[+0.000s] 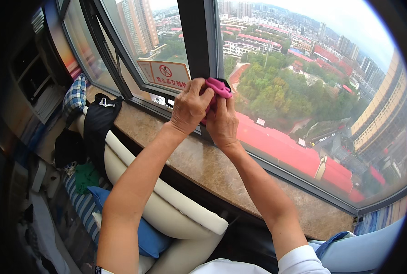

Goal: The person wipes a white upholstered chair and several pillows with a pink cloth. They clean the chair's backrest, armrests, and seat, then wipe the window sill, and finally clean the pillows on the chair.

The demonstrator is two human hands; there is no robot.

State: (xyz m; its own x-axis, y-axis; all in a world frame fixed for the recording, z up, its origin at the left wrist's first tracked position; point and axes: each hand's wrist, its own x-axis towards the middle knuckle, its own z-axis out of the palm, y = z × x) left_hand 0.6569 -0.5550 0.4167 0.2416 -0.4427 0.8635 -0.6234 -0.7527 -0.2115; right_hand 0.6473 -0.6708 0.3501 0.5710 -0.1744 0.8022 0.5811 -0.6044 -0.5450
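A bunched pink cloth (219,87) is gripped between both hands in front of the dark window mullion (208,44). My left hand (192,105) pinches it from the left, fingers curled and thumb against the cloth. Just to the right and slightly lower, my right hand (223,121) holds its underside with raised fingers. A small black edge shows behind the cloth; what it belongs to is unclear. Left of the hands, a tilted window sash (135,72) bears a warning sticker (165,73). The large window pane (292,85) lies to the right.
A brown stone windowsill (203,164) runs below the frame. A cream sofa back (176,202) stands before it, draped with a black garment (99,126). Blue (152,239) and checked (75,94) cushions and a green cloth (87,178) are on the left. A light-blue padded surface (368,246) is at lower right.
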